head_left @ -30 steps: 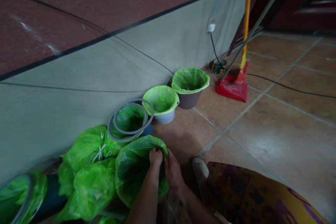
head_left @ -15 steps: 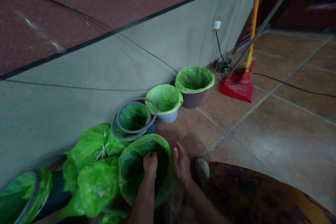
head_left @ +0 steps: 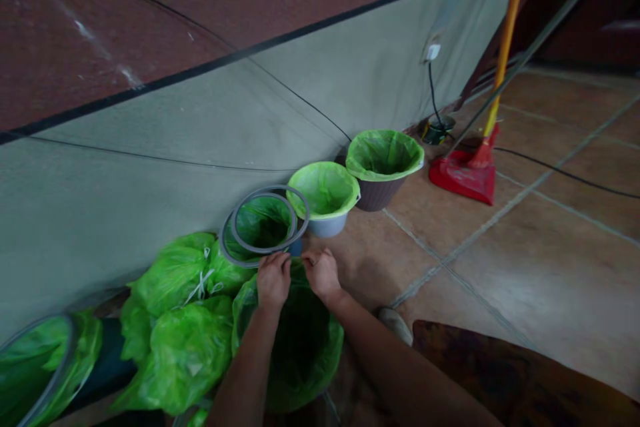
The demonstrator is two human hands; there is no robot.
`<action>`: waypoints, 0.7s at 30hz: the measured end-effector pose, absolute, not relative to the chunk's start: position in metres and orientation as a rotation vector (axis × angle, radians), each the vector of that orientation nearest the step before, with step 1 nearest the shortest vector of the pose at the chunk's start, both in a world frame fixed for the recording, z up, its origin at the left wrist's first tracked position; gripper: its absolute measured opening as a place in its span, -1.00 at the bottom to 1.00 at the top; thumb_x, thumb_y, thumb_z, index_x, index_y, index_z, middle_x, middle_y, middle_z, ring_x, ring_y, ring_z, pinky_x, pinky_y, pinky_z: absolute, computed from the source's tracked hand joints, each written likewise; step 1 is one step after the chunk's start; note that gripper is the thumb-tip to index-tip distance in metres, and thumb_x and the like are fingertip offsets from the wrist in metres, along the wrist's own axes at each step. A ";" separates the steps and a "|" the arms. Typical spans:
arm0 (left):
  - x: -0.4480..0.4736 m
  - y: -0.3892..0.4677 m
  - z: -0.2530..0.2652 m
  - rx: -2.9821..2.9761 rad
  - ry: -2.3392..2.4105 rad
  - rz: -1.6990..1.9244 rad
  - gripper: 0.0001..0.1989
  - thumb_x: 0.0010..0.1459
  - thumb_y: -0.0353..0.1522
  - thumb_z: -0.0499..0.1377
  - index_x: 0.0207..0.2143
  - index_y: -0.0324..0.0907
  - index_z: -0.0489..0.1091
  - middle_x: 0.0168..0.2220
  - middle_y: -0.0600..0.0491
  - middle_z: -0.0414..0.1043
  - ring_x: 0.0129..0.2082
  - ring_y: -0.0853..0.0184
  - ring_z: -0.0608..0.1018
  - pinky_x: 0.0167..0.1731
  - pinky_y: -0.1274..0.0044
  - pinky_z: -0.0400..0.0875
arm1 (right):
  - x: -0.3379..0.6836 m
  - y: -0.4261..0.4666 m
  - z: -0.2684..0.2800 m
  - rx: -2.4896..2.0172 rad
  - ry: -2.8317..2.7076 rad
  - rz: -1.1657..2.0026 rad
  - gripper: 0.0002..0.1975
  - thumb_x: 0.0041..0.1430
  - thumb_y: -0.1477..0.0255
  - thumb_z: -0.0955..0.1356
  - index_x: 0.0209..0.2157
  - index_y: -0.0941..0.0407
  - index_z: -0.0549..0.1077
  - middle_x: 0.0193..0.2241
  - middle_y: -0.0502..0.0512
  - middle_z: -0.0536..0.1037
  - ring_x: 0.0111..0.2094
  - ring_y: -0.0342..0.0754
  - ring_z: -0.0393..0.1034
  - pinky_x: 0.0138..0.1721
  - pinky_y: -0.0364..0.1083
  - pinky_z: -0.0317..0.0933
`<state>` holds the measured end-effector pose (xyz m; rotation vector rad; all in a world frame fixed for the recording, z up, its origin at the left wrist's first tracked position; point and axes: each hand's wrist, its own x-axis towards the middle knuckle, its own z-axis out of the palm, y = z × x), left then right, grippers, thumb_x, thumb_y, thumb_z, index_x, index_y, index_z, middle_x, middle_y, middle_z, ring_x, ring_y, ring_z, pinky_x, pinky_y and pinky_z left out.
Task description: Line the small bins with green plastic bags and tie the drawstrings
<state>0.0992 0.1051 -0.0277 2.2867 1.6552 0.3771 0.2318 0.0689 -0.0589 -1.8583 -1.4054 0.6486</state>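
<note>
In front of me stands a bin lined with a green bag (head_left: 315, 353), its inside dark. My left hand (head_left: 274, 279) is closed on the far edge of the bag, with the fingers bent over the rim. Close beside it, my right hand (head_left: 321, 273) pinches the same far edge. Behind my hands is another lined bin with loose grey rings (head_left: 306, 213) on top. Tied green bags (head_left: 185, 347) lie to the left of the bin, stuffed and knotted with white ties.
Along the wall stand a light grey lined bucket (head_left: 327, 225) and a brown lined bin (head_left: 377, 193). A red dustpan (head_left: 463, 178) with a yellow-handled broom (head_left: 505, 47) is further right. Another lined bin (head_left: 103, 360) lies at the lower left. A cable (head_left: 565, 170) crosses the floor.
My left hand has come up from inside the bin to its far rim. My right hand has moved from beside the bin to that rim, and its fingers have closed on the bag.
</note>
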 end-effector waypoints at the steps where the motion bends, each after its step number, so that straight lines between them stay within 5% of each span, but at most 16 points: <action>1: 0.095 0.110 -0.030 2.343 1.598 0.285 -0.72 0.24 -0.40 0.06 -0.11 -0.14 0.54 -0.04 -0.06 0.57 0.03 0.18 0.52 0.16 0.38 0.28 | 0.231 0.068 -0.062 -1.852 -1.443 0.661 -0.70 0.18 0.58 0.27 -0.26 0.06 0.64 -0.25 0.08 0.67 -0.19 0.01 0.50 0.06 0.01 0.23; 12: 0.082 0.117 -0.034 2.498 1.639 -0.112 -0.75 0.23 -0.39 0.09 -0.10 -0.12 0.51 -0.07 -0.08 0.58 -0.01 0.13 0.55 0.09 0.34 0.29 | 0.236 0.063 -0.059 -2.054 -1.667 0.814 -0.74 0.21 0.54 0.28 -0.23 0.10 0.61 -0.28 0.21 0.66 -0.22 0.07 0.53 -0.16 -0.07 0.26; 17: 0.096 0.085 -0.031 2.417 1.840 0.185 -0.57 0.16 -0.46 0.11 0.11 -0.16 0.40 0.10 -0.11 0.48 0.12 0.08 0.46 0.21 0.21 0.18 | 0.238 0.054 -0.056 -2.134 -1.511 0.892 -0.79 0.22 0.50 0.31 -0.21 0.13 0.59 -0.24 0.18 0.65 -0.15 0.04 0.52 -0.12 -0.12 0.24; 21: 0.105 0.042 -0.029 2.009 2.075 0.463 -0.50 0.17 -0.41 0.11 0.17 -0.30 0.32 0.14 -0.22 0.42 0.14 0.09 0.45 0.15 0.29 0.30 | 0.233 0.018 -0.057 -2.222 -1.139 0.937 -0.74 0.27 0.47 0.27 -0.12 0.19 0.57 -0.20 0.23 0.64 -0.12 0.04 0.52 -0.12 -0.14 0.25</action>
